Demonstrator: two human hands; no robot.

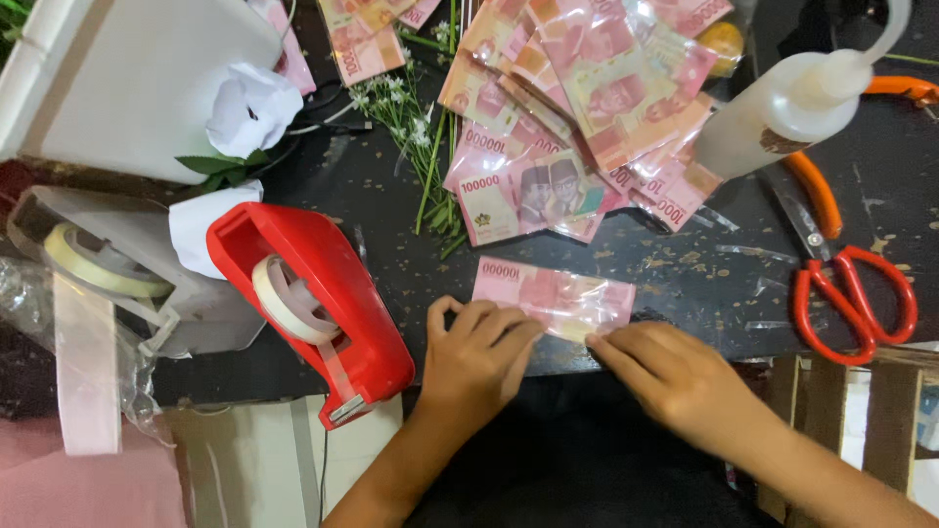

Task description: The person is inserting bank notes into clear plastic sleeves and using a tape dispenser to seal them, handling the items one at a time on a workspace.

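Note:
A pink banknote in a clear plastic sleeve [553, 291] lies flat near the front edge of the dark table [391, 196]. My left hand [476, 350] presses on its lower left part with fingers bent. From the right, my right hand [675, 376] touches the sleeve's lower right edge with its fingertips. A heap of more sleeved pink banknotes [577, 108] lies behind it.
A red tape dispenser [318, 303] stands left of my hands, a grey one [117, 274] further left. Red-handled scissors [851, 293], orange-handled pliers [817, 191] and a white squeeze bottle [782, 108] lie at right. Green flower stems [421, 137] and a white box [127, 78] lie behind.

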